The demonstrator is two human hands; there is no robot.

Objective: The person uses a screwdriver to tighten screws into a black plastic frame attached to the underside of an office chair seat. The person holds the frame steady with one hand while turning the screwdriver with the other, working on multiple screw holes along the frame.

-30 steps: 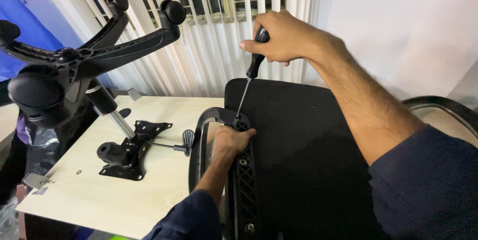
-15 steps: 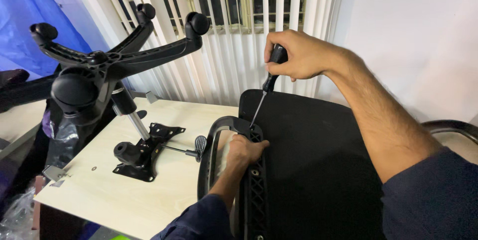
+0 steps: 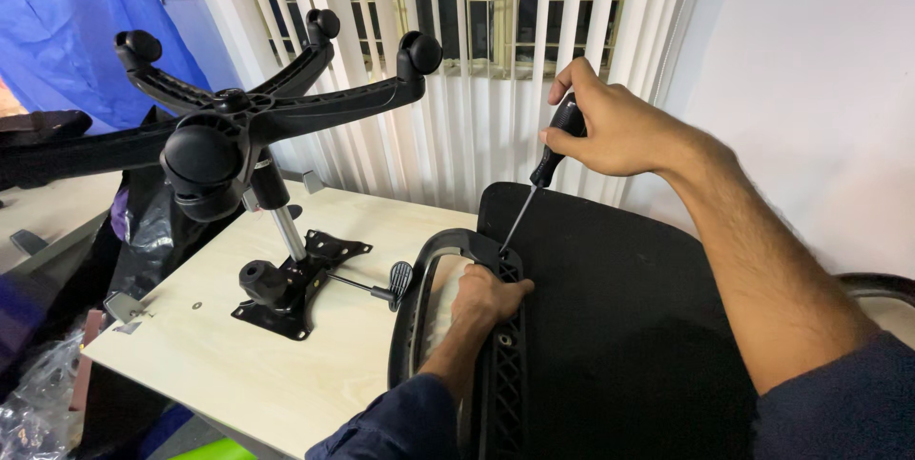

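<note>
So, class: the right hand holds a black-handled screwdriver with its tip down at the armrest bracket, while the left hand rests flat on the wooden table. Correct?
Not quite. In the head view the left hand grips the armrest, not the table. The right hand does hold the screwdriver there.

No labels, signs or screens in view. Only crumpled clear plastic wrapping [image 3: 33,403] below the counter's [image 3: 238,365] left edge, and dark glossy plastic bagging [image 3: 152,231] bunched against that same edge.
</note>
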